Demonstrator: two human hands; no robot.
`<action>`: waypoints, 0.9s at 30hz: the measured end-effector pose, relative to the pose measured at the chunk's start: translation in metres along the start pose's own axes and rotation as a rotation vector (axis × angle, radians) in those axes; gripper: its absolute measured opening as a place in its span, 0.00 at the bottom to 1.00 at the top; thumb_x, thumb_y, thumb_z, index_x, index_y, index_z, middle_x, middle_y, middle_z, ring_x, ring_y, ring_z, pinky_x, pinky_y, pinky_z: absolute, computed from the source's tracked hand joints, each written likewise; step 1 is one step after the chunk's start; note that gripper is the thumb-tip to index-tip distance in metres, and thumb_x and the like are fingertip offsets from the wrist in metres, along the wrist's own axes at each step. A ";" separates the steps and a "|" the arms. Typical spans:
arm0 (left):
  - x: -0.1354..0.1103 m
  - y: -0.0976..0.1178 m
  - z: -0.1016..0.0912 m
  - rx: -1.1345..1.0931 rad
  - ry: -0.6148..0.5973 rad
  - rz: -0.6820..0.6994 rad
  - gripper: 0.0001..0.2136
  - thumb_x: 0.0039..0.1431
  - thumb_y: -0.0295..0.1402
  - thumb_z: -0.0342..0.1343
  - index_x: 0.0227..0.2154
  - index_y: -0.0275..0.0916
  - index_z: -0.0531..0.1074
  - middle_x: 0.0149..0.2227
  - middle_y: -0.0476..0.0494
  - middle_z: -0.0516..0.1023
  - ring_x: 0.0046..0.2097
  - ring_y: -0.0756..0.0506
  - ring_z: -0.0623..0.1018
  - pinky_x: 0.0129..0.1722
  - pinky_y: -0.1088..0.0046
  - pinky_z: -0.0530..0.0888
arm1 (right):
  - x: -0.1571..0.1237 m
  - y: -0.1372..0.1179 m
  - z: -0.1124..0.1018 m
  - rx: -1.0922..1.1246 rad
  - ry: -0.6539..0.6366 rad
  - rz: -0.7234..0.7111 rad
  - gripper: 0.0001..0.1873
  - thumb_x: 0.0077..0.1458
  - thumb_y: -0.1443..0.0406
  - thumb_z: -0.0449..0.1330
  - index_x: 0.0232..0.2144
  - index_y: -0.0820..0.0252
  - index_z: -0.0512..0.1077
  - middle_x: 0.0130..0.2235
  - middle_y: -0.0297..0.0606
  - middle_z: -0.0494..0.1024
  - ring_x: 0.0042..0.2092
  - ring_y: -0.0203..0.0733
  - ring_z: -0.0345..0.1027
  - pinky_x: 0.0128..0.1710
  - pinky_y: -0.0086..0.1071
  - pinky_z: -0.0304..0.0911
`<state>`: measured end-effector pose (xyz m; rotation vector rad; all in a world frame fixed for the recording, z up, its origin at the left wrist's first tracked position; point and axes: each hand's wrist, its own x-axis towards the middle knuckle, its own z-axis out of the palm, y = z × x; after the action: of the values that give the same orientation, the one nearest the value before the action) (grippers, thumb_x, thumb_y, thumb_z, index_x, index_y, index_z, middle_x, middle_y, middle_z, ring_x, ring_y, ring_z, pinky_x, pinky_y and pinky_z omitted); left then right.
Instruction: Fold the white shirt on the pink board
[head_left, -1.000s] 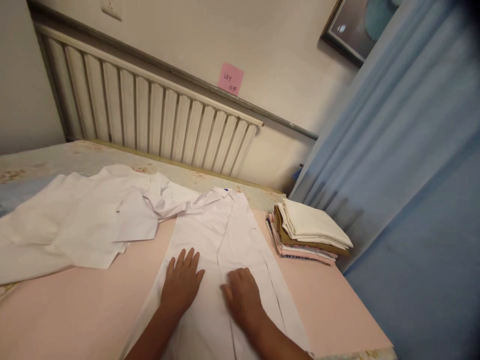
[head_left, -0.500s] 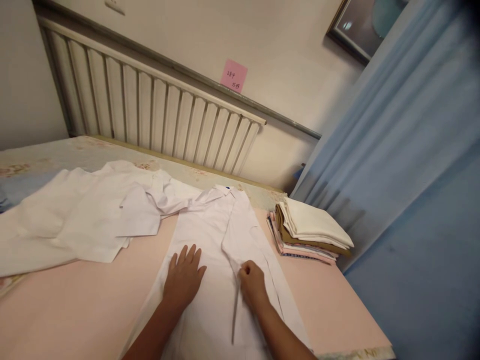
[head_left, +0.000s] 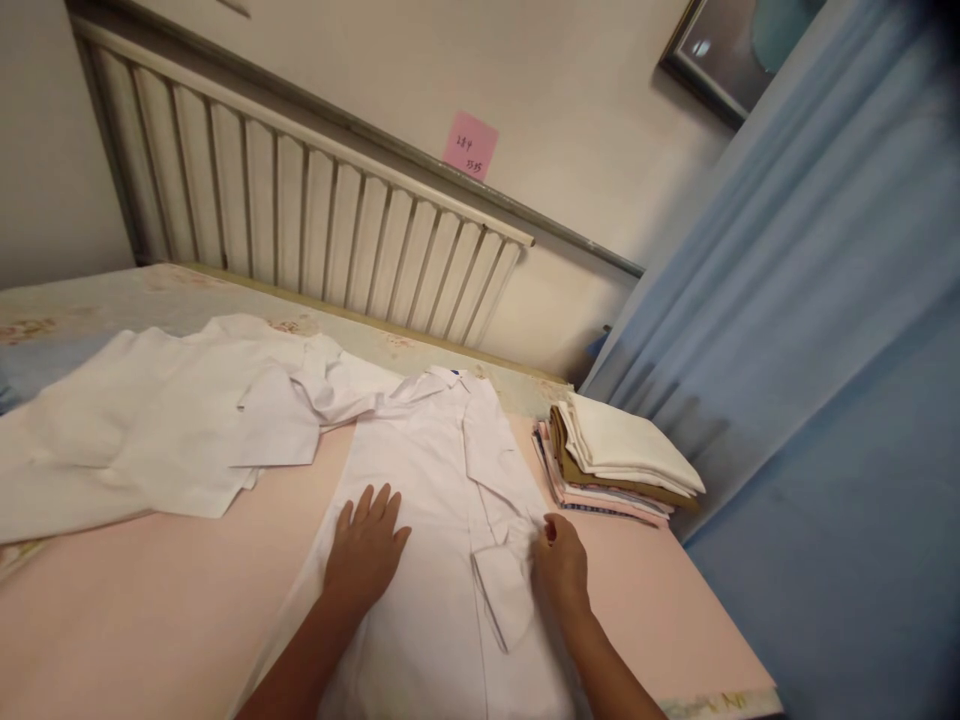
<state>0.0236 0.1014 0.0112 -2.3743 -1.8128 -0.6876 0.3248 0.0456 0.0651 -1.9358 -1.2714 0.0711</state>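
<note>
A long white coat [head_left: 420,450] with a collar lies spread lengthwise before me. My left hand [head_left: 365,548] rests flat on its left half, fingers spread. On the right side, my right hand [head_left: 561,568] is closed on the sleeve [head_left: 517,515] of the coat, pinching the cloth near the coat's right edge. The sleeve's cuff [head_left: 504,595] lies bunched over the coat front, left of that hand. The coat's other sleeve [head_left: 349,405] stretches out to the left over more white clothing.
More white garments [head_left: 180,410] lie heaped at the left. A stack of folded cloths [head_left: 622,450] sits at the right on the pink cover [head_left: 187,610]. A radiator [head_left: 330,210] runs along the wall behind, and a blue curtain [head_left: 810,250] hangs at the right.
My right hand has moved right, drawing the sleeve toward the coat's right edge and turning the cuff. The left hand has stayed flat in nearly the same place.
</note>
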 end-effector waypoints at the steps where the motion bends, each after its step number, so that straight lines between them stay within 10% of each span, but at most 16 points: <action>1: 0.000 0.000 0.001 0.000 0.003 0.002 0.22 0.63 0.38 0.43 0.58 0.38 0.66 0.62 0.39 0.63 0.65 0.35 0.58 0.62 0.49 0.54 | -0.002 -0.006 0.001 -0.010 0.012 -0.092 0.15 0.50 0.68 0.51 0.39 0.59 0.73 0.39 0.46 0.76 0.41 0.47 0.69 0.45 0.40 0.63; 8: 0.001 -0.001 0.002 0.004 -0.009 0.004 0.23 0.63 0.39 0.43 0.58 0.37 0.65 0.63 0.39 0.63 0.65 0.34 0.57 0.62 0.48 0.54 | -0.023 -0.050 0.022 -0.149 -0.388 -0.642 0.19 0.57 0.74 0.48 0.43 0.57 0.74 0.44 0.41 0.77 0.48 0.43 0.67 0.51 0.38 0.61; 27: 0.003 0.001 -0.004 0.046 -0.060 0.009 0.23 0.64 0.39 0.42 0.58 0.36 0.64 0.63 0.40 0.62 0.65 0.35 0.56 0.62 0.49 0.53 | -0.045 -0.039 0.045 -0.456 -0.427 -0.678 0.24 0.54 0.77 0.51 0.53 0.63 0.68 0.57 0.48 0.70 0.59 0.49 0.60 0.58 0.43 0.56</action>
<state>0.0239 0.1027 0.0157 -2.3971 -1.8194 -0.5731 0.2527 0.0428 0.0434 -1.7884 -2.3389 -0.1737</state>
